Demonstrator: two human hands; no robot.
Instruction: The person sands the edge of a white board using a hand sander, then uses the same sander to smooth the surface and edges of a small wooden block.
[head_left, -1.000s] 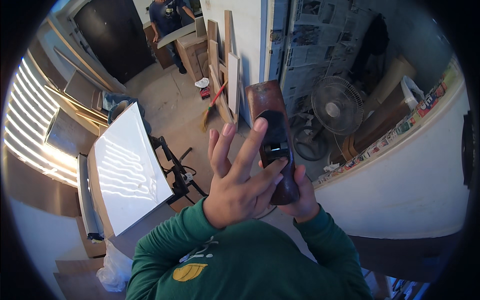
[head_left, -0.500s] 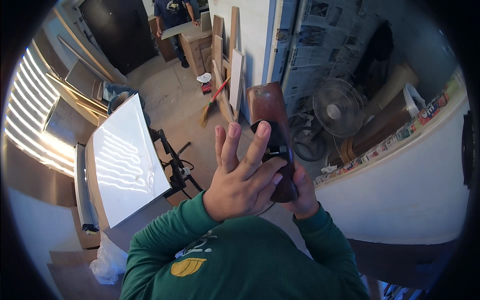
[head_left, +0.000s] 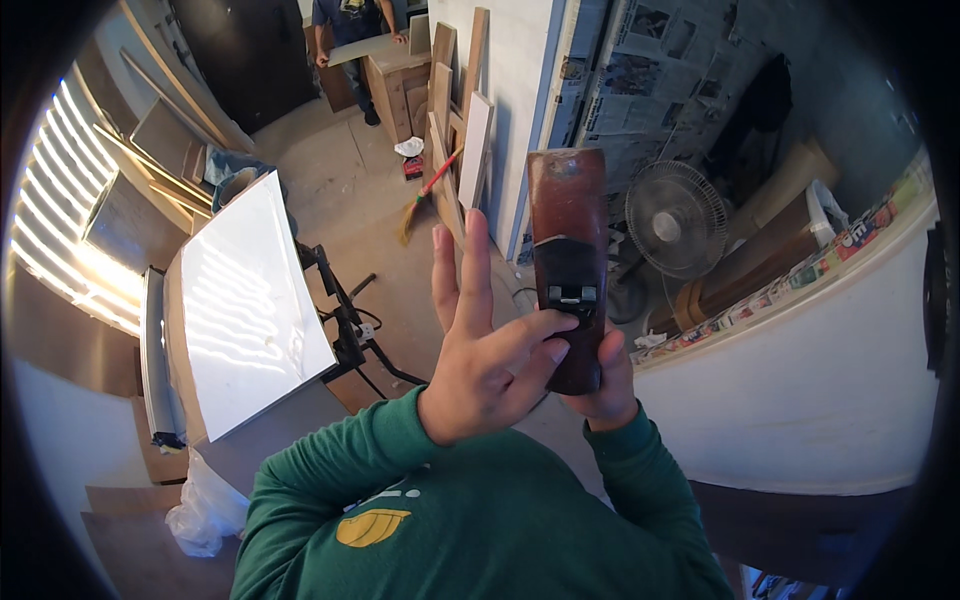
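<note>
A reddish-brown wooden hand plane [head_left: 568,205] stands nearly upright in front of me, with a dark throat and a small metal part across its middle. My right hand [head_left: 606,385] is closed round its lower end, thumb along the right edge. My left hand [head_left: 485,355] comes in from the left, its index fingertip on the plane just below the metal part and its thumb close under it. Its other visible fingers stretch upward, off the plane. What lies between that thumb and index finger is hidden.
At left lies a glossy white panel [head_left: 250,310] beside a black metal stand [head_left: 345,335]. A standing fan [head_left: 675,220] is at right, behind a curved white ledge [head_left: 790,400]. Farther off are leaning boards [head_left: 475,150], a broom [head_left: 415,210] and a person [head_left: 350,30] holding a board.
The plane has turned more upright and shifted right, showing its throat and metal part more fully. My left hand's raised fingers have moved off the plane toward the left.
</note>
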